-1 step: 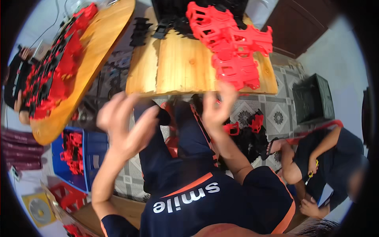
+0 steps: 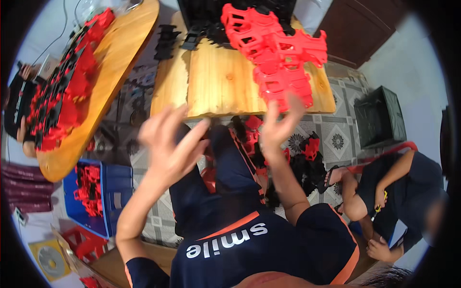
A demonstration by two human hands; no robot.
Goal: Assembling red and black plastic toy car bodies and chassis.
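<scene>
My left hand [image 2: 170, 146] is in the air just short of the table's near edge, fingers spread, holding nothing. My right hand [image 2: 280, 126] is raised by the near end of a pile of red plastic frames [image 2: 283, 77]. Its fingers are apart and slightly blurred, with nothing between them; whether a fingertip touches the lowest frame I cannot tell. The red frames lie overlapping on the right part of the wooden table [image 2: 216, 81]. Black plastic parts [image 2: 166, 42] lie along the table's far left, beside a dark bin [image 2: 192, 14] at the back.
On the left, a curved wooden table [image 2: 127, 43] carries a long row of red and black assemblies [image 2: 72, 86]. Below it stands a blue bin [image 2: 115, 192] holding red parts. More parts [image 2: 312, 168] lie on the floor. A person [image 2: 398, 192] with a yellow-handled tool sits at right, near a dark crate [image 2: 379, 117].
My left hand has moved to the right. My right hand has also shifted right and a little up beside the red frames. Both stay empty, and the view has shifted slightly.
</scene>
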